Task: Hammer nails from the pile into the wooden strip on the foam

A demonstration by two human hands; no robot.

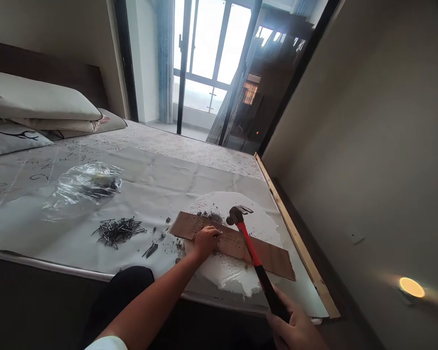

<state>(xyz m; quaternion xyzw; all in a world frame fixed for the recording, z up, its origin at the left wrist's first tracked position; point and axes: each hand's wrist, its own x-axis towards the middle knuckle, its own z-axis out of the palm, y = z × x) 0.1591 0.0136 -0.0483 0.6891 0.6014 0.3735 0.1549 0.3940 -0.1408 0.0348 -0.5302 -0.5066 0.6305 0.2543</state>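
Observation:
My left hand (206, 241) rests on a brown wooden strip (270, 255) and pinches a small nail upright against it. The strip is studded with nails and lies across a round white foam slab (226, 274). My right hand (295, 331) grips the black end of a red-handled claw hammer (248, 245). The hammer's steel head (237, 214) hovers just right of and above my left fingers. A loose pile of dark nails (117, 230) lies on the sheet to the left of the strip, with a few stray nails (150, 250) nearer the slab.
Everything lies on a bed covered by a pale sheet (160, 180). A crumpled clear plastic bag (89, 182) sits behind the nail pile. Pillows (40, 104) are stacked at the far left. A wooden batten (295, 238) runs along the bed's right edge beside a grey wall.

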